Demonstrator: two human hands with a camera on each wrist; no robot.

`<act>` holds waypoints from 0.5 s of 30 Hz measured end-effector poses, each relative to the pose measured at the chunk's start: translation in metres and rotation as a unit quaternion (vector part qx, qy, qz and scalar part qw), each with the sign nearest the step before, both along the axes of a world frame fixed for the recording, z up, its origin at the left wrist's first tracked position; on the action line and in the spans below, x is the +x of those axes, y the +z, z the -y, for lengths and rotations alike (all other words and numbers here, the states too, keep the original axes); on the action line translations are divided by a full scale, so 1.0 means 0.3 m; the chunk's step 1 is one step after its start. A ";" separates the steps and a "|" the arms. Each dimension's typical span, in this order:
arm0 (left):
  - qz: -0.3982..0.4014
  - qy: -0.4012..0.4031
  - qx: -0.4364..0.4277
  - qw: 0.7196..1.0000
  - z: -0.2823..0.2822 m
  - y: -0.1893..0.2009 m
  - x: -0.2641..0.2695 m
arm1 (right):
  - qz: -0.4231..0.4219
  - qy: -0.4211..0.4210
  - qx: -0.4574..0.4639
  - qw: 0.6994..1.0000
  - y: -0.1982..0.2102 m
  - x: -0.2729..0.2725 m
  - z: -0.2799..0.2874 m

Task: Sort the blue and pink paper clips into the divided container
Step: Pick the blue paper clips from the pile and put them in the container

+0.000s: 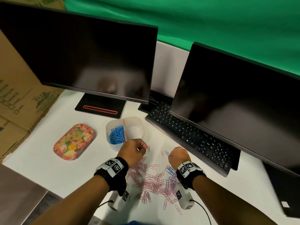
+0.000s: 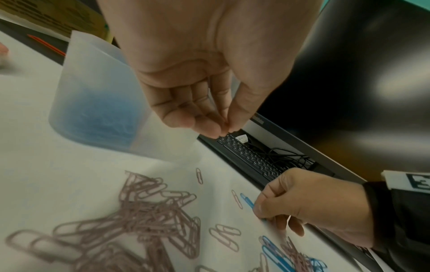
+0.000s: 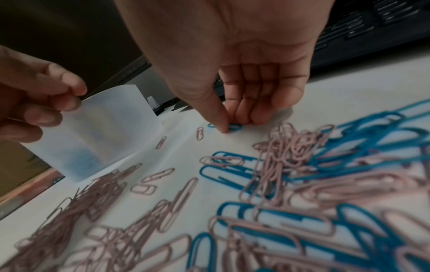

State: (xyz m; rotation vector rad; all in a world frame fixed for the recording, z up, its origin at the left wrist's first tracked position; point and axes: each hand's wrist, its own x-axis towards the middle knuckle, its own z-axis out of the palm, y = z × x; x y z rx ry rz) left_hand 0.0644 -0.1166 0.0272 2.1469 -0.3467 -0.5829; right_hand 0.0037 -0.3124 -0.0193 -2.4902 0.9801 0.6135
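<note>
Risking a spill into the wrong half, the left hand [image 1: 133, 149], fingertips pinched shut just beside the frosted plastic divided container [image 1: 139, 126], showed no clip I could make out; its blue clips [image 1: 116, 135] filled one compartment. Right of it, the right hand [image 1: 177, 155], curled palm-down, pinned a loose blue wire paper clip [image 3: 234, 127] against the white tabletop [image 1: 48, 168], apt to skid into the pink paper clips [image 1: 151, 182] nearer the wrist.
</note>
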 end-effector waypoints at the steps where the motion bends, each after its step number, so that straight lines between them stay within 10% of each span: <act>1: -0.002 -0.007 0.002 1.000 0.008 -0.001 -0.007 | -0.001 -0.002 0.002 1.000 -0.001 -0.006 0.003; 15: 0.047 -0.092 0.058 0.993 0.075 0.003 -0.042 | 0.005 0.036 0.005 0.999 0.037 -0.016 0.000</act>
